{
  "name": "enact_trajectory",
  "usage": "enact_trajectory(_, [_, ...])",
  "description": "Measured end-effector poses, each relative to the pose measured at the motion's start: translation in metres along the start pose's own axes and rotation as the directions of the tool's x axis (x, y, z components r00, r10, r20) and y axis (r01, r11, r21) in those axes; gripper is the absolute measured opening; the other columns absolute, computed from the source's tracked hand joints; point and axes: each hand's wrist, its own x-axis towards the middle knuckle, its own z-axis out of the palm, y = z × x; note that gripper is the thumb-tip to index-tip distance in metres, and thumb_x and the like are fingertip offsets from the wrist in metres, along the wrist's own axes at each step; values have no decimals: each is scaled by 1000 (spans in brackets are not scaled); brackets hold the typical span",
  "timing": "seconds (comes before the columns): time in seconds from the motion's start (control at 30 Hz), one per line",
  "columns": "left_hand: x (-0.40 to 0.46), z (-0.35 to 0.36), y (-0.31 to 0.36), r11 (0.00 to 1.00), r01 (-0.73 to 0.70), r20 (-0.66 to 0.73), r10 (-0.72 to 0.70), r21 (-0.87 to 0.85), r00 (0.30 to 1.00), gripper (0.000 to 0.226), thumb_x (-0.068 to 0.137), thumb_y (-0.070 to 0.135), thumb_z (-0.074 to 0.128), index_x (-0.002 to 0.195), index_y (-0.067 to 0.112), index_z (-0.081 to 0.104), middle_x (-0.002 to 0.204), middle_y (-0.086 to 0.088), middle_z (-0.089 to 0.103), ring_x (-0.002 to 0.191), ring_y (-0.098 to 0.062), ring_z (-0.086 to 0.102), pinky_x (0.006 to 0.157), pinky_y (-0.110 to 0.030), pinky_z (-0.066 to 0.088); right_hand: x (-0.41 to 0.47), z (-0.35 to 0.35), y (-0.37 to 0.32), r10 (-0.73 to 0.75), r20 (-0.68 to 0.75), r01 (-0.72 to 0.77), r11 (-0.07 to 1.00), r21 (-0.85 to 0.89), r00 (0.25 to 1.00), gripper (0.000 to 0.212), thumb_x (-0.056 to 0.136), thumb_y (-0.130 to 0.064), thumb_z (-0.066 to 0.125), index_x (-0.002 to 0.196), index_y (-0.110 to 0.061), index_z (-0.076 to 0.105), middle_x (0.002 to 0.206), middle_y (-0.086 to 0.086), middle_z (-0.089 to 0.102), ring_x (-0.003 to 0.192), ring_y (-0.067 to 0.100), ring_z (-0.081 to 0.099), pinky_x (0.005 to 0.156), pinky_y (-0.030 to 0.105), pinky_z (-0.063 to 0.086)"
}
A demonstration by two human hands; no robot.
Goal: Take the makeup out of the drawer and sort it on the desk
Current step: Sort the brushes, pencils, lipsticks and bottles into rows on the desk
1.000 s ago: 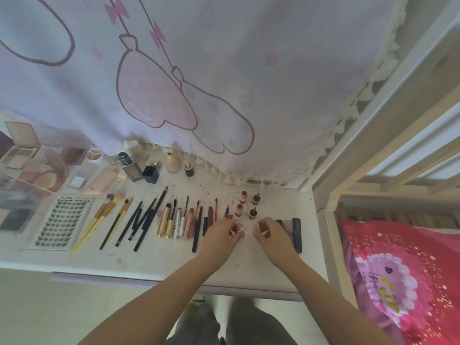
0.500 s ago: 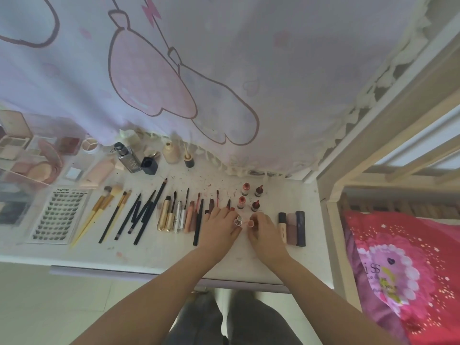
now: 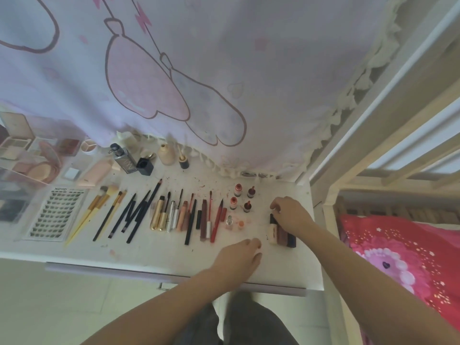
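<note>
A pale curtain (image 3: 224,70) printed with pink cartoon shapes hangs over the desk's back edge. Past the desk's right edge stands a white bed frame (image 3: 388,120), holding a red flowered quilt (image 3: 403,257).

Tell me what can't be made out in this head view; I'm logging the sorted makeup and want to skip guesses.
- Right hand: it covers the far ends of the lipsticks; whether it grips one cannot be told.
- Drawer: not visible; only the desk front edge shows.
- Palettes: cut off by the left edge and partly under the curtain.
- Small bottles: labels too small to read.
- Left hand: fingertips blurred.
</note>
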Motion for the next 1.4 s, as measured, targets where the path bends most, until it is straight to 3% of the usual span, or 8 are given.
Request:
enact_trajectory(0.2, [57, 18, 37, 954, 294, -1, -294, -60, 956, 28, 101, 27, 31, 123, 10, 38, 114, -10, 58, 98, -28, 62, 76, -33, 45, 10, 3, -4, -35, 49, 41, 989, -139, 998, 23, 96, -25, 43, 109, -13, 58, 108, 7, 59, 98, 24, 55, 84, 35, 48])
enact_trajectory(0.43, [67, 20, 35, 892, 404, 2, -412, -203, 911, 41, 98, 48, 32, 108, 10, 45, 100, -8, 65, 90, -27, 64, 68, -31, 42, 16, 1, 3, -54, 66, 63, 990, -128, 996, 23, 95, -32, 45, 96, -15, 60, 97, 4, 63, 91, 22, 56, 78, 33, 46])
enact_trajectory(0.57, [55, 12, 38, 926, 326, -60, -342, -190, 938, 31, 99, 37, 34, 106, 9, 44, 96, -8, 64, 84, -27, 63, 65, -32, 44, 11, -13, 3, -53, 128, 61, 996, -63, 990, 42, 98, -43, 36, 68, -15, 47, 71, 2, 50, 72, 21, 51, 68, 32, 41])
enact_trajectory(0.7, [36, -3, 37, 976, 199, -142, -209, -84, 967, 22, 98, 31, 37, 102, 10, 44, 84, -3, 53, 79, -28, 60, 67, -35, 46, -8, -34, -1, -86, 215, 80, 996, 34, 973, 48, 96, -50, 39, 67, -11, 43, 66, 5, 45, 62, 19, 43, 63, 31, 36])
enact_trajectory(0.97, [0, -34, 26, 984, 11, -168, -41, -178, 985, 30, 101, 38, 34, 106, 13, 50, 76, 0, 54, 65, -18, 46, 57, -31, 34, -67, -43, -11, -165, 274, -48, 774, 631, 947, 27, 99, -29, 45, 78, -12, 50, 62, 0, 50, 47, 10, 35, 47, 21, 30])
enact_trajectory(1.13, [-20, -49, 12, 968, -66, -159, 27, -242, 987, 31, 100, 36, 36, 101, 11, 54, 66, 8, 46, 62, -13, 44, 59, -31, 32, -92, -46, -22, -279, 253, 36, 735, 678, 926, 7, 98, -19, 47, 97, -17, 53, 78, -2, 61, 58, 4, 48, 48, 14, 39])
enact_trajectory(1.3, [-39, -59, 6, 975, -115, -142, 89, -188, 986, 32, 99, 40, 35, 108, 16, 54, 70, 10, 48, 60, -8, 44, 57, -25, 36, -103, -47, -40, -181, 335, -63, 794, 604, 924, 37, 99, -42, 38, 79, -16, 56, 59, -2, 52, 49, 9, 38, 46, 18, 30])
enact_trajectory(1.4, [-49, -60, 2, 980, -117, -135, 96, -161, 986, 31, 99, 40, 35, 106, 15, 53, 71, 10, 47, 61, -9, 45, 57, -25, 36, -108, -39, -42, -198, 305, -40, 777, 628, 932, 21, 98, -31, 47, 87, -14, 56, 69, 0, 56, 59, 9, 47, 51, 18, 39])
